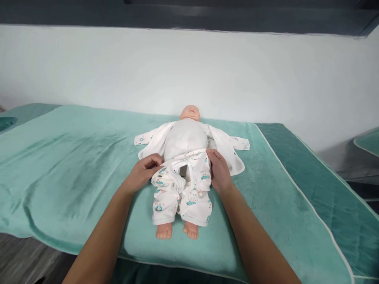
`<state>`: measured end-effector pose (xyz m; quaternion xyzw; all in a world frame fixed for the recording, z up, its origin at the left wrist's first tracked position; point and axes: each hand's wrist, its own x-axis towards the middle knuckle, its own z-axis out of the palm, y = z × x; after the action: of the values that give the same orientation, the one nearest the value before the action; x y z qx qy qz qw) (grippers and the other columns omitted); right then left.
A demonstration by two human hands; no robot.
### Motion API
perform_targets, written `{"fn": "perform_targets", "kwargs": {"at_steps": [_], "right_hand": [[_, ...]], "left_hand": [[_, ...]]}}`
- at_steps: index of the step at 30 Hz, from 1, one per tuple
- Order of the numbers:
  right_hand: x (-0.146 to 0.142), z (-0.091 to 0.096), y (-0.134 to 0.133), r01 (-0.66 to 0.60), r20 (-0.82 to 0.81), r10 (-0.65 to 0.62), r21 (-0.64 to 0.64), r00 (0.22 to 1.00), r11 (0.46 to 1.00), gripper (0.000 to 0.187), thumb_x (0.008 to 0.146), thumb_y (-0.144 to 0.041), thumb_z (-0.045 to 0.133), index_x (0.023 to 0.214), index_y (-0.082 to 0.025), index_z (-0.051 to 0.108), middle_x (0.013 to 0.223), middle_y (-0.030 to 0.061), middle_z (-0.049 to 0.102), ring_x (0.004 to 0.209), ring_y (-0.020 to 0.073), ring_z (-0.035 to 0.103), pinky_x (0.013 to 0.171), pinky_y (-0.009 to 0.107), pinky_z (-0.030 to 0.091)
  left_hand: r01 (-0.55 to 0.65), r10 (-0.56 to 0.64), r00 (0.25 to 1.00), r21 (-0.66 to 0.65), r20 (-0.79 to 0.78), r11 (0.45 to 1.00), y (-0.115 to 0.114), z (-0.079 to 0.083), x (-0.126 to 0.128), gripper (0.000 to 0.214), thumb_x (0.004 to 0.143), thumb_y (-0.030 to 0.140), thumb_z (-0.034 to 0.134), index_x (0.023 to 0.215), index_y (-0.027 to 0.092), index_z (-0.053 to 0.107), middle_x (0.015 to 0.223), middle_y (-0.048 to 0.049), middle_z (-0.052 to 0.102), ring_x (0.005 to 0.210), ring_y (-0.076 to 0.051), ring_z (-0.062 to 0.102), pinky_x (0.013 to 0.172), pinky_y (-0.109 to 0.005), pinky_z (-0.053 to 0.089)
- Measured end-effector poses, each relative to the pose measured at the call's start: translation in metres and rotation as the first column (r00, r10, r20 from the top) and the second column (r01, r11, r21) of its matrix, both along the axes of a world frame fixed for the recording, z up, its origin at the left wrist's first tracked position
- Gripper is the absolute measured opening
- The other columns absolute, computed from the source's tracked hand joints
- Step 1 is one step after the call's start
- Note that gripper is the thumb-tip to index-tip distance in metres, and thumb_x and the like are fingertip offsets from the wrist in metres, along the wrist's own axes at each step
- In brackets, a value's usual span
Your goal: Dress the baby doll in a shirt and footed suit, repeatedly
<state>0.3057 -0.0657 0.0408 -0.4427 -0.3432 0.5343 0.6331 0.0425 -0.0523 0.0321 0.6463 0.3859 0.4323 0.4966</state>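
A baby doll (pixel 189 113) lies on its back, head toward the wall and feet toward me. It wears a white printed jacket (pixel 229 148) spread open at both sides, baring a white torso (pixel 186 136). White printed baby pants (pixel 194 201) cover its legs, with a gap at the crotch and the bare feet sticking out of the cuffs. My left hand (pixel 145 170) pinches the waistband at the doll's hip on the left. On the other side my right hand (pixel 219 167) grips the waistband, fingers curled over its edge.
A teal blanket (pixel 74 165) with some wrinkles covers the bed under the doll. Darker teal bedding (pixel 331 189) shows along the right. Behind stands a white wall (pixel 118 67) below a dark overhang (pixel 189 15). The bed's front edge runs below my forearms.
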Motion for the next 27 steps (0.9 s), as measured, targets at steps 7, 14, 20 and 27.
{"fn": "perform_targets", "kwargs": {"at_steps": [7, 14, 20, 27], "right_hand": [[0.009, -0.003, 0.000, 0.006, 0.310, -0.018, 0.040, 0.951, 0.999, 0.036, 0.080, -0.055, 0.068, 0.071, -0.023, 0.057, 0.066, -0.0030, 0.048, 0.065, 0.0143, 0.041, 0.059, 0.027, 0.037], [0.013, -0.005, 0.001, -0.023, 0.369, 0.004, 0.048, 0.929, 0.999, 0.033, 0.080, -0.055, 0.069, 0.076, -0.022, 0.063, 0.068, -0.0028, 0.051, 0.065, 0.0140, 0.042, 0.058, 0.027, 0.036], [0.026, 0.000, -0.006, -0.137, 0.374, 0.141, -0.037, 0.917, 0.990, 0.029, 0.082, -0.051, 0.071, 0.086, -0.023, 0.063, 0.065, -0.0059, 0.046, 0.056, 0.0106, 0.035, 0.050, 0.025, 0.027], [0.046, 0.013, -0.016, -0.439, 0.401, 0.430, -0.073, 0.809, 0.895, 0.030, 0.076, -0.039, 0.078, 0.094, -0.022, 0.061, 0.081, -0.0020, 0.058, 0.070, 0.0128, 0.050, 0.060, 0.024, 0.038]], "left_hand": [[-0.059, 0.058, 0.998, 0.075, 0.021, 0.995, 0.001, 0.000, 0.001, 0.022, 0.081, 0.037, 0.077, 0.075, 0.018, 0.066, 0.083, -0.0031, 0.062, 0.077, -0.014, 0.055, 0.067, -0.025, 0.043], [0.026, -0.045, 0.993, -0.173, -0.105, 0.985, -0.002, 0.003, -0.005, 0.030, 0.077, 0.043, 0.077, 0.077, 0.017, 0.062, 0.070, 0.0026, 0.054, 0.062, -0.010, 0.046, 0.057, -0.022, 0.037], [0.199, -0.220, 0.969, -0.176, -0.108, 0.964, -0.004, 0.010, -0.011, 0.026, 0.081, 0.037, 0.073, 0.071, 0.017, 0.061, 0.076, 0.0010, 0.053, 0.070, -0.013, 0.047, 0.064, -0.024, 0.039], [0.135, -0.135, 0.991, 0.019, 0.007, 0.991, -0.006, 0.006, -0.014, 0.021, 0.082, 0.036, 0.076, 0.077, 0.018, 0.066, 0.114, -0.0089, 0.059, 0.100, -0.019, 0.060, 0.086, -0.031, 0.049]]}}
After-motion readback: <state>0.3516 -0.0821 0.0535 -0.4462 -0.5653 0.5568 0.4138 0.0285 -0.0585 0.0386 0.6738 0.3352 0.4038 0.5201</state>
